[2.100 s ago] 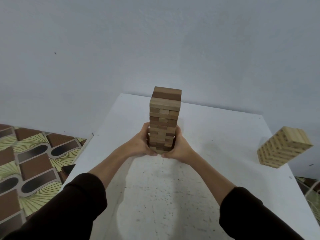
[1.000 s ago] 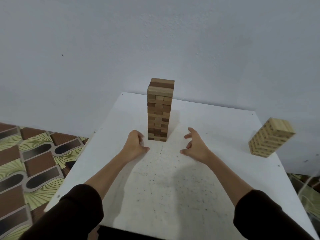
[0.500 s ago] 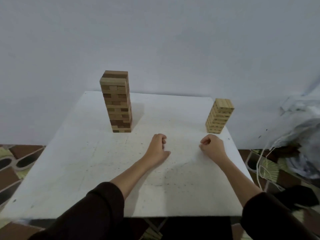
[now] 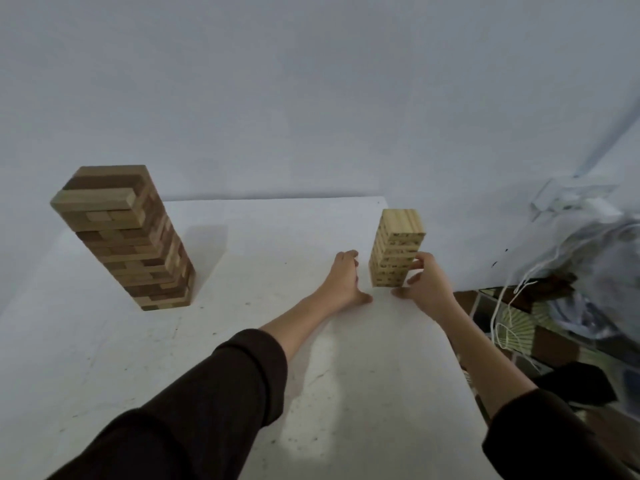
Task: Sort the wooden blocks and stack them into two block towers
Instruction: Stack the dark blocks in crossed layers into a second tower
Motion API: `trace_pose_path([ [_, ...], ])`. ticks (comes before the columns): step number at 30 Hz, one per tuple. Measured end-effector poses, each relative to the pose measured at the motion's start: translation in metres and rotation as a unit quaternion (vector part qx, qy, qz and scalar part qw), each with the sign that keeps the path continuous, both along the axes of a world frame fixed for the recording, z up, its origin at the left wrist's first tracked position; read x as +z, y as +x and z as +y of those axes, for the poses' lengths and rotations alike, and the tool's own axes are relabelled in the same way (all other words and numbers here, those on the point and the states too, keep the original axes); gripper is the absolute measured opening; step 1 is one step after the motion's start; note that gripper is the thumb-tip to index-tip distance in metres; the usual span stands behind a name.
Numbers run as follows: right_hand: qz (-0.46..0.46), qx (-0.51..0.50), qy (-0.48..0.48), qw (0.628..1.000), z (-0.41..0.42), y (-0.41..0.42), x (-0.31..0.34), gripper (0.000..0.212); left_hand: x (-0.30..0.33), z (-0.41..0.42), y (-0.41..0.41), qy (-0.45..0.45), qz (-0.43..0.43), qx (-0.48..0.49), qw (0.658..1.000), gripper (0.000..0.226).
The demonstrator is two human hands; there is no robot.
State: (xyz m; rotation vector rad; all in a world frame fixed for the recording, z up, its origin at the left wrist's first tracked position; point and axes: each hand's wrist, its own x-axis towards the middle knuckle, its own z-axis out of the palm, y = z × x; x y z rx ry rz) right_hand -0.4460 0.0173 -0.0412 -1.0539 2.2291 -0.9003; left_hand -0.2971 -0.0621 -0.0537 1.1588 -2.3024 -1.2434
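Two block towers stand on the white table (image 4: 242, 358). The tall tower of mixed dark and light wood (image 4: 128, 237) is at the back left, untouched. The shorter pale pine tower (image 4: 394, 244) stands near the table's right edge. My right hand (image 4: 427, 287) has its fingers and thumb curled against the lower right side of the pale tower. My left hand (image 4: 344, 278) is open just left of that tower's base, a small gap away, its edge resting on the table.
The table's right edge runs just past the pale tower. Beyond it are a clear plastic bag (image 4: 595, 258), white cords (image 4: 512, 306) and a dark item on the patterned floor (image 4: 575, 382). A plain wall stands behind the table.
Both hands let go of the tall tower and moved right across the table. Their fists opened, and now they flank the pale tower, the right hand touching it. My view turned right.
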Motion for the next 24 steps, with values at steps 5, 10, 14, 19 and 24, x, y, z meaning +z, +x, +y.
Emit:
trace_pose_path([
  [5,0.019,0.092,0.001,0.996,-0.008,-0.015,0.002,0.074,-0.002,-0.014,-0.017,-0.007,0.025,-0.03,0.999,0.101],
  [10,0.024,0.122,-0.017,0.992,-0.014,-0.023,-0.003,0.074,-0.006,-0.022,-0.026,-0.013,0.049,-0.056,0.997,0.086],
  [14,0.003,0.127,-0.028,0.991,-0.016,-0.027,-0.006,0.074,-0.011,-0.023,-0.028,-0.011,0.065,-0.05,0.997,0.084],
  [19,-0.017,0.13,-0.037,0.991,-0.017,-0.019,-0.006,0.075,-0.015,-0.026,-0.019,-0.002,0.074,-0.044,0.996,0.085],
  [24,-0.025,0.151,-0.038,0.987,-0.025,0.005,-0.007,0.076,-0.017,-0.03,0.008,-0.002,0.075,-0.024,0.997,0.085],
])
